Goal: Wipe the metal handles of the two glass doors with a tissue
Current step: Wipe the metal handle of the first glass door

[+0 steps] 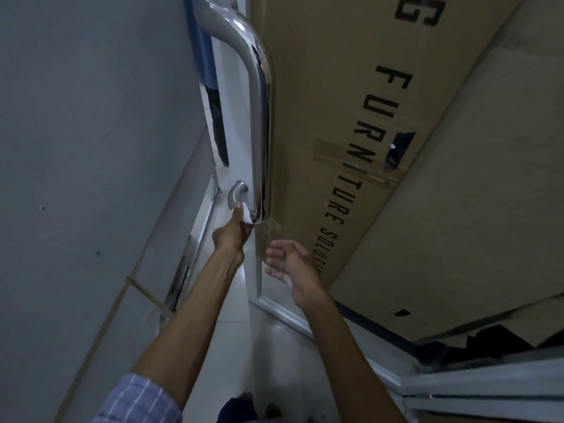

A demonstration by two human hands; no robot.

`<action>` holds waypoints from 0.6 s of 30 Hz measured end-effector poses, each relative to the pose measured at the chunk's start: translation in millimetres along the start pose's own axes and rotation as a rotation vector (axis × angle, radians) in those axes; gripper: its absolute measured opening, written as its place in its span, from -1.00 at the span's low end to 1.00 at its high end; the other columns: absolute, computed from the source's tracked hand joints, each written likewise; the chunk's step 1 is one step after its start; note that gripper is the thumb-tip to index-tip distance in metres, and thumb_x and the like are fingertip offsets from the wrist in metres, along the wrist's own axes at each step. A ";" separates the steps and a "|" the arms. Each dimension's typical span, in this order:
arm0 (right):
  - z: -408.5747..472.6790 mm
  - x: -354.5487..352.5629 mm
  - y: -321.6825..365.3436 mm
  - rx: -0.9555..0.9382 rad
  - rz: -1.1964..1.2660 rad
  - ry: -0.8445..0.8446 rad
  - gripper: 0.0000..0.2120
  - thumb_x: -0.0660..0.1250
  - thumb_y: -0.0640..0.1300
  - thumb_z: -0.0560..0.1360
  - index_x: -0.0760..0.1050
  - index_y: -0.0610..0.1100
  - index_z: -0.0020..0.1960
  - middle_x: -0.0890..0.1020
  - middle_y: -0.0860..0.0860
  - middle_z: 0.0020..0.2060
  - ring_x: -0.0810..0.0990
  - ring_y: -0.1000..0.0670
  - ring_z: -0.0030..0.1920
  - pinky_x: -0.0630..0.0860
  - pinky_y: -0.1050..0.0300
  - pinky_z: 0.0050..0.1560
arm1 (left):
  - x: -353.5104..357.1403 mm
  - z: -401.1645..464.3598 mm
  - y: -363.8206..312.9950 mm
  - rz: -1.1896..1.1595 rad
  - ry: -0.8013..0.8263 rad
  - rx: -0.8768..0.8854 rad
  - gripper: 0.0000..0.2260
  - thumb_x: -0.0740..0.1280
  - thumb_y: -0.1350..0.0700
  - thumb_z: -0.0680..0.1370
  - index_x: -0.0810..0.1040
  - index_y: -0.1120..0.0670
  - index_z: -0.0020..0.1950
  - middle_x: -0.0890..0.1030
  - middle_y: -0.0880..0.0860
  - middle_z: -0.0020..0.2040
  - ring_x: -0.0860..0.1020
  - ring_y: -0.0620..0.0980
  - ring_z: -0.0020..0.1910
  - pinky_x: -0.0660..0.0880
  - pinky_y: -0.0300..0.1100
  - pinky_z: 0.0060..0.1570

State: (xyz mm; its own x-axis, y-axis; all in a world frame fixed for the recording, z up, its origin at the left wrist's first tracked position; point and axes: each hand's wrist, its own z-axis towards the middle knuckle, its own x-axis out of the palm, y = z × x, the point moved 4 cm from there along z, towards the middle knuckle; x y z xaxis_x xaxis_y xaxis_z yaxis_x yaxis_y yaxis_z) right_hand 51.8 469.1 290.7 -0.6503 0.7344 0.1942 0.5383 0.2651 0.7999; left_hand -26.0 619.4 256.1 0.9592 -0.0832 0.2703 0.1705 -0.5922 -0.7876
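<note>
The metal handle (259,117), a shiny chrome tube curving at top, runs down the glass door edge; the left hand (233,232) pinches a white tissue (246,214) against its bottom end, and the right hand (290,264) hovers nearby, fingers loosely spread.

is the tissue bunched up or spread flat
Bunched up. The tissue shows only as a small white wad pinched in the left hand, pressed against the lower end of the metal handle.

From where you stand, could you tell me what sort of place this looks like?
Probably an office or shop entrance: a glass door with a long metal handle, and a cardboard box printed FURNITURE.
</note>
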 end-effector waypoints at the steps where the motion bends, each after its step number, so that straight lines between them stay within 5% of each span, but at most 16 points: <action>1: -0.9 -0.7 -1.0 -0.002 0.004 0.002 -0.77 0.16 -0.21 0.70 0.60 -0.19 0.06 0.67 -0.10 -0.14 0.65 -0.04 -0.17 0.64 0.10 -0.18 | 5.7 -8.2 5.6 -0.038 0.030 -0.041 -0.59 0.46 -0.19 0.56 0.61 0.17 0.07 0.70 0.22 0.15 0.71 0.07 0.08 0.58 -0.21 0.04; 4: -1.7 -5.7 -3.1 -0.010 0.005 -0.012 -0.78 0.18 -0.21 0.69 0.61 -0.18 0.06 0.68 -0.11 -0.11 0.66 -0.05 -0.14 0.64 0.10 -0.18 | 14.0 -17.2 13.2 -0.169 0.074 -0.109 -0.65 0.40 -0.17 0.62 0.59 0.14 0.01 0.71 0.22 0.15 0.70 0.03 0.10 0.56 -0.21 0.08; 8: -2.0 -12.2 -2.1 -0.009 0.000 -0.029 -0.77 0.18 -0.20 0.70 0.61 -0.17 0.08 0.69 -0.11 -0.08 0.67 -0.06 -0.09 0.67 0.04 -0.06 | 13.8 -11.3 7.5 -0.551 -0.038 -0.210 -0.46 0.28 -0.11 0.70 0.38 0.22 0.54 0.46 0.22 0.52 0.47 0.09 0.50 0.47 -0.13 0.39; 12: -2.6 -15.4 1.0 -0.025 0.023 -0.033 -0.76 0.16 -0.21 0.70 0.60 -0.16 0.05 0.67 -0.10 -0.11 0.65 -0.05 -0.12 0.65 0.00 -0.01 | 19.7 -8.9 13.1 -0.374 0.185 -0.150 -0.49 0.32 -0.19 0.65 0.54 0.17 0.41 0.68 0.16 0.26 0.72 -0.06 0.06 0.59 -0.30 -0.05; 15: -5.3 -14.4 0.1 -0.030 0.027 -0.040 -0.76 0.16 -0.20 0.70 0.60 -0.15 0.06 0.68 -0.10 -0.11 0.65 -0.05 -0.12 0.65 0.02 -0.04 | 19.4 -7.4 8.5 -0.287 0.285 -0.138 -0.69 0.27 -0.07 0.71 0.62 0.14 0.19 0.75 0.09 0.04 0.74 -0.07 -0.04 0.57 -0.24 0.08; 18: -7.4 -13.0 -5.2 -0.025 0.042 -0.038 -0.76 0.15 -0.20 0.70 0.60 -0.17 0.07 0.67 -0.11 -0.10 0.65 -0.05 -0.13 0.66 0.06 -0.12 | 19.1 -7.3 10.6 -0.362 0.292 -0.129 -0.73 0.27 -0.02 0.71 0.62 0.16 0.18 0.75 0.12 0.04 0.68 0.02 0.11 0.47 -0.10 0.40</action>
State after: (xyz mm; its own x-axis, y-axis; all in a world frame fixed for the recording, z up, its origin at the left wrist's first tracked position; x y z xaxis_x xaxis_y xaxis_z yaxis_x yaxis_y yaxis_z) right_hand 53.5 453.6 288.2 -0.6064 0.7679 0.2065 0.5507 0.2183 0.8056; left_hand -7.5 605.6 256.9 0.7369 -0.0645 0.6730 0.4343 -0.7177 -0.5444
